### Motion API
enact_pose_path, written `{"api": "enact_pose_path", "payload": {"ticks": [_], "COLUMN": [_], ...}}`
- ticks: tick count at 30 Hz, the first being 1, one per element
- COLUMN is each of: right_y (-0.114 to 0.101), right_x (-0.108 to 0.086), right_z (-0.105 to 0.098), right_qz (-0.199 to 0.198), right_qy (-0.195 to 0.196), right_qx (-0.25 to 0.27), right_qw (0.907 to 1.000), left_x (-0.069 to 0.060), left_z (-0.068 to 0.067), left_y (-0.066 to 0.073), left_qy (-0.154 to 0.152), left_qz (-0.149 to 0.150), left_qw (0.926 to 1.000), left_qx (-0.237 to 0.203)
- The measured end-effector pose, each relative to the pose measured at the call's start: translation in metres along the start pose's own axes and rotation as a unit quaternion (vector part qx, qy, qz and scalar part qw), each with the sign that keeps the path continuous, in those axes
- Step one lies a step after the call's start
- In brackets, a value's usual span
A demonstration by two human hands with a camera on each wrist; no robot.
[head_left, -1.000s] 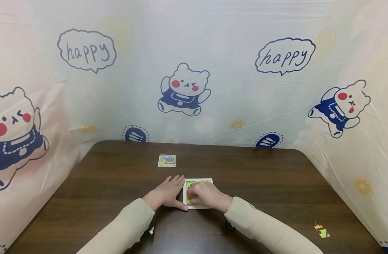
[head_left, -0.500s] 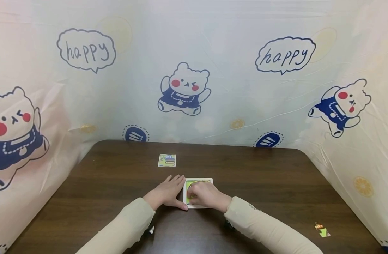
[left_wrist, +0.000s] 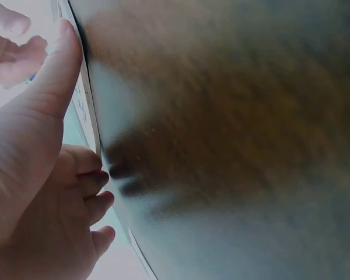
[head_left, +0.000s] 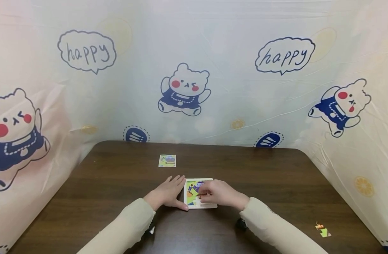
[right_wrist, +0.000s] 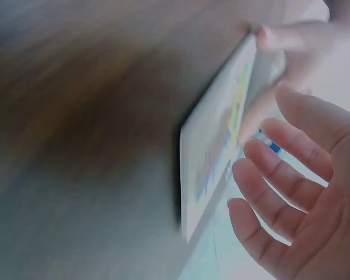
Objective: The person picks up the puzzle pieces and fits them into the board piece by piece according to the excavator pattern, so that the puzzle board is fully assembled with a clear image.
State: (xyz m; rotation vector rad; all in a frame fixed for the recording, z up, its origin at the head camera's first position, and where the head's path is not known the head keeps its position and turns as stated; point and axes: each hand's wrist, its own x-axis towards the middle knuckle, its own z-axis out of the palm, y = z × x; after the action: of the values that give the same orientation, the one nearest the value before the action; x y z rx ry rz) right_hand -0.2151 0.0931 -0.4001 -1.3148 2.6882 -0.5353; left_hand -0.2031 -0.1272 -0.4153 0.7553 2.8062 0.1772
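Note:
A small square puzzle board (head_left: 185, 194) with a white border lies flat near the table's middle. Its left part shows a green, yellow and purple picture; a lower part looks white. My left hand (head_left: 168, 192) rests at the board's left side, fingers spread, thumb at the near left corner. Over the board's right half, my right hand (head_left: 224, 193) hovers, fingers loosely bent. A reddish-brown patch shows between its thumb and forefinger in the head view. In the right wrist view these fingers (right_wrist: 254, 175) stand apart with nothing seen between them, and the board is blurred.
A square picture card (head_left: 167, 161) lies beyond the left hand. One loose puzzle piece (head_left: 323, 230), green and orange, is at the right of the brown table (head_left: 260, 169). A printed curtain (head_left: 232, 88) hangs around the back and sides.
My right hand has drawn back to the right, uncovering more of the board's picture and a white part. The left hand has kept its place.

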Motion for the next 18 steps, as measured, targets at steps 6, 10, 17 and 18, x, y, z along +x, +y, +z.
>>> {"api": "enact_pose_path", "payload": {"ticks": [6,10,17,18], "right_y": [0.018,0.03,0.05,0.053], "right_x": [-0.032,-0.056,-0.098,-0.104], "right_z": [-0.019,-0.029,-0.039,-0.039], "right_qz": [0.04,0.053,0.083,0.084], "right_qy": [0.017,0.029,0.024,0.02], "right_qx": [0.045,0.074,0.115,0.122], "right_qw": [0.998,0.9954,0.9896,0.9888], "left_x": [0.0,-0.001,0.0,0.0], "left_z": [0.0,-0.001,0.001,0.001], "left_y": [0.0,0.0,0.0,0.0], "left_qy": [-0.003,-0.005,-0.006,-0.005], "left_qz": [-0.001,0.001,-0.002,-0.002], "left_qw": [1.0,1.0,1.0,1.0], "left_qx": [0.001,-0.004,0.0,0.0]}}
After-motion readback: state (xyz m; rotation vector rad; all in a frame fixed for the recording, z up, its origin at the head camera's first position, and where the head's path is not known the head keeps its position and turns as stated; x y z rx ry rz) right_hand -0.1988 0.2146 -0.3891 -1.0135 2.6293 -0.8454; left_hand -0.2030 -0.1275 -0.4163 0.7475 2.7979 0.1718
